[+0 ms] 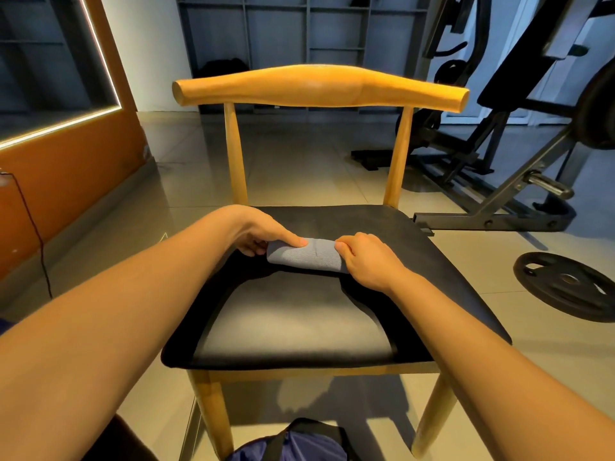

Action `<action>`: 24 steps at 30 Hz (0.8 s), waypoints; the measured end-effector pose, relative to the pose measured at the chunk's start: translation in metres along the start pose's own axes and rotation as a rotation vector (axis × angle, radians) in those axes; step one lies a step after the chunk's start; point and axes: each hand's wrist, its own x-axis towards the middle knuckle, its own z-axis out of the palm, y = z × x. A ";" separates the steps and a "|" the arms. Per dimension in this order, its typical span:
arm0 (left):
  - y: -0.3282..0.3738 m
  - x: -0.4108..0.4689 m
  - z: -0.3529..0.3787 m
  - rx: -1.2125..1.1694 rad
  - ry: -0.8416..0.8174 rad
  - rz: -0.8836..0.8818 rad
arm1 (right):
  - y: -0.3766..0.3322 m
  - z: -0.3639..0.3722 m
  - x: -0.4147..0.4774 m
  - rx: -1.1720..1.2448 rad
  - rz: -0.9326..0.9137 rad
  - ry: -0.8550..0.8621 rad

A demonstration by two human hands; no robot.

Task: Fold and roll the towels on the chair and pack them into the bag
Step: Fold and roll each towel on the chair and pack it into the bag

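Your two bare hands meet on one grey towel (304, 257), already wound into a short roll, just above the centre of the frame. Your left hand (263, 234) lays its index finger straight along the top of the roll, with the other fingers curled in against its left end. Your right hand (369, 261) is closed over the right end, knuckles up and fingers tucked round the cloth. Both forearms reach in from the lower corners.

The roll lies across the back half of the seat of one chair (299, 321), which fills the middle of the frame. It has a black padded seat, pale wooden legs and a curved wooden back rail across the top.

One black and grey weight machine (492, 222) stands in the upper right. One orange wall panel (66, 181) runs down the left edge, with one lit white strip (66, 123) along its upper part. Grey open shelving (299, 34) covers the far wall at the top centre. The floor (299, 161) is of glossy pale tiles.

One black weight plate (565, 284) lies flat on the tiles at the right edge. One dark blue bag (299, 444) with black straps sits on the floor at the bottom centre, below the seat's front edge and partly cut off by the frame. One thin black cable (33, 224) hangs down the orange panel at the far left.
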 end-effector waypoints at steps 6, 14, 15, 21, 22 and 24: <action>-0.006 -0.016 0.021 -0.191 0.101 0.126 | 0.000 -0.003 -0.016 0.095 -0.012 0.002; -0.027 -0.066 0.064 -0.390 0.441 0.455 | -0.018 -0.022 -0.069 0.399 -0.027 -0.189; -0.030 -0.077 0.066 -0.373 0.439 0.496 | -0.022 -0.024 -0.079 0.451 -0.036 -0.183; -0.036 -0.137 0.090 -0.321 0.329 0.717 | -0.057 -0.029 -0.140 0.958 0.084 -0.360; -0.039 -0.143 0.094 -0.307 0.321 0.734 | -0.061 -0.026 -0.150 1.000 0.120 -0.448; -0.046 -0.155 0.104 -0.261 0.312 0.758 | -0.065 -0.021 -0.168 1.027 0.145 -0.563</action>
